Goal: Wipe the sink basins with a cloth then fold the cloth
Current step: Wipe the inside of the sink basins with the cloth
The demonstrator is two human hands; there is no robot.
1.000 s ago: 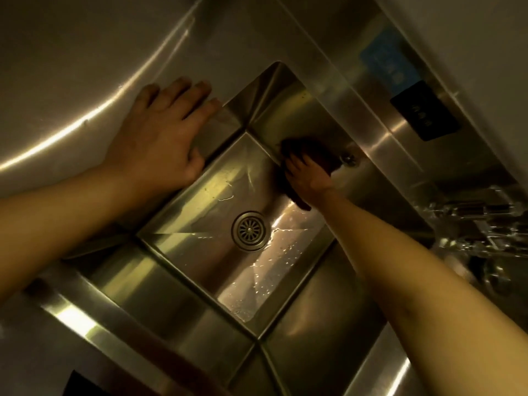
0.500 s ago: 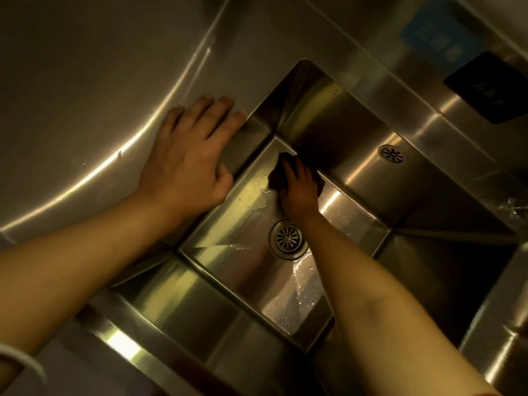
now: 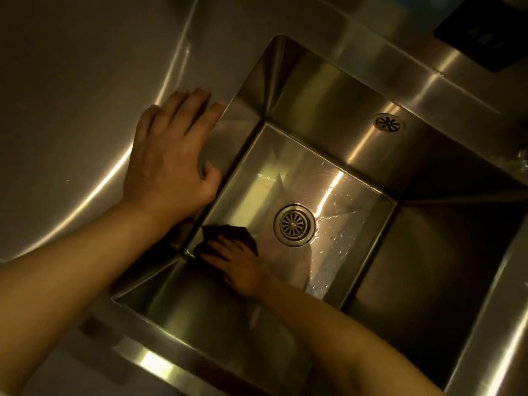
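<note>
A deep stainless steel sink basin (image 3: 337, 90) fills the middle of the head view. A dark cloth (image 3: 228, 234) lies on the basin floor at its near-left corner, left of the round drain (image 3: 294, 224). My right hand (image 3: 240, 270) presses flat on the cloth, fingers spread over it, and hides its near part. My left hand (image 3: 171, 158) rests palm down on the steel counter at the basin's left rim, fingers together, holding nothing.
Water drops and streaks glisten on the basin floor right of the drain. An overflow grille (image 3: 389, 122) sits on the far wall. A dark label (image 3: 485, 30) sits on the ledge at top right. Steel counter (image 3: 71, 81) spreads to the left.
My right hand has slid the cloth from the basin's far wall across the floor to the near-left corner. My left hand has stayed on the rim. The view has shifted.
</note>
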